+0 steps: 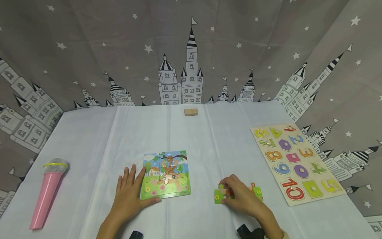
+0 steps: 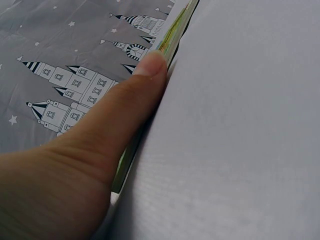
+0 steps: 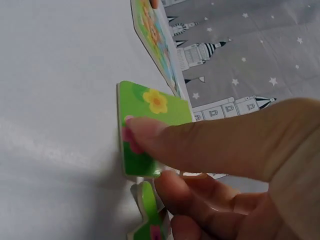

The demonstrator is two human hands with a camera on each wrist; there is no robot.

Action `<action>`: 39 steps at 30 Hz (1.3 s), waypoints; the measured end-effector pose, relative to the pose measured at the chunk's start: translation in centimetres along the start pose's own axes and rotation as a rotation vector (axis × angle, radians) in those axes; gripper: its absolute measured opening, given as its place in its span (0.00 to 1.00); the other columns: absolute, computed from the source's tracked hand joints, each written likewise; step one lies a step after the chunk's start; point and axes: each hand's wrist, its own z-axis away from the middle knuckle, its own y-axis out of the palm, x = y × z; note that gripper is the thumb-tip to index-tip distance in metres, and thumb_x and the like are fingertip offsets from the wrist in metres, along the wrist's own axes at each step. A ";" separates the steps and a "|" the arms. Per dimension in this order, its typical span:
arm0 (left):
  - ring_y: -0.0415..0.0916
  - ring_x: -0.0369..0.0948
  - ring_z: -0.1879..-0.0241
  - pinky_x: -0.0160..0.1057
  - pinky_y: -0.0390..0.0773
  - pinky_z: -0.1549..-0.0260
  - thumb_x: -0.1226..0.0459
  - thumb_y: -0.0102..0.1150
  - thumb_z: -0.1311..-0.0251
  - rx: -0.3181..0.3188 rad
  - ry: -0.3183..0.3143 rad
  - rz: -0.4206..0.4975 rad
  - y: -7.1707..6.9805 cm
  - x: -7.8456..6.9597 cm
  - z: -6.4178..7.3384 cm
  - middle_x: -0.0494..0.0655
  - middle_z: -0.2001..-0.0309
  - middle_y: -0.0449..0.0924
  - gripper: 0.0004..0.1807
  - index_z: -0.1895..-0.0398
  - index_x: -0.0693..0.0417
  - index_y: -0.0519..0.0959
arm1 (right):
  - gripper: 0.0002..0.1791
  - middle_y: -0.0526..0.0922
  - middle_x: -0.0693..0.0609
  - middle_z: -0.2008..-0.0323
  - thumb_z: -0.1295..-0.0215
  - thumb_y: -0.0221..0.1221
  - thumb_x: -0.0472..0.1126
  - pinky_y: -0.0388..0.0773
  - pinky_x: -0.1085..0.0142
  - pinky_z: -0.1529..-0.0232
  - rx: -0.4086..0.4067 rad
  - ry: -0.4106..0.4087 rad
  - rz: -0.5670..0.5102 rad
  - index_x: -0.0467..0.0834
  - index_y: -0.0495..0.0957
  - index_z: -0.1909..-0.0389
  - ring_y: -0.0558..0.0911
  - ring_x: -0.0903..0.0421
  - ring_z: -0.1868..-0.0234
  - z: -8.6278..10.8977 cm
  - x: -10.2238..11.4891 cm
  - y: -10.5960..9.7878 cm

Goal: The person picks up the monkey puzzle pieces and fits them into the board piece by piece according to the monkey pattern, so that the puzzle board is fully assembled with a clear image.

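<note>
Resting the spread left hand [image 1: 126,196] against the left and near edges of the puzzle [image 1: 174,189]; pinching a green piece [image 1: 218,196] to its right with the right hand [image 1: 242,196]. Seemingly having the puzzle filled already, yet leaving more pieces [image 1: 258,192] lying outside, to its right.

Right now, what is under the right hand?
Green puzzle pieces show on both sides of the right hand, which pinches one. In the head view, it covers whatever lies between.
</note>
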 end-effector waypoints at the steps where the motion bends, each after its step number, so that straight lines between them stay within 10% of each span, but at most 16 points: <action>1: 0.32 0.61 0.30 0.58 0.32 0.33 0.33 0.62 0.68 0.000 0.000 0.000 0.0 0.0 0.0 0.66 0.30 0.41 0.61 0.31 0.54 0.53 | 0.21 0.69 0.59 0.69 0.56 0.68 0.38 0.67 0.75 0.72 0.005 -0.001 -0.014 0.48 0.73 0.58 0.68 0.67 0.71 0.0 0.0 0.0; 13: 0.31 0.60 0.30 0.59 0.33 0.34 0.32 0.62 0.69 0.010 -0.009 0.005 -0.1 -0.2 0.0 0.66 0.30 0.41 0.61 0.31 0.54 0.53 | 0.10 0.76 0.61 0.75 0.39 0.56 0.45 0.71 0.75 0.73 0.076 -0.004 -0.125 0.46 0.76 0.59 0.71 0.69 0.75 0.0 -0.2 -0.3; 39: 0.31 0.61 0.30 0.60 0.33 0.34 0.33 0.62 0.68 0.011 -0.006 -0.001 -0.1 -0.1 0.0 0.66 0.30 0.40 0.61 0.31 0.54 0.53 | 0.12 0.79 0.56 0.72 0.40 0.57 0.48 0.73 0.75 0.72 0.124 -0.102 -0.418 0.47 0.77 0.59 0.73 0.69 0.75 -1.8 2.3 3.5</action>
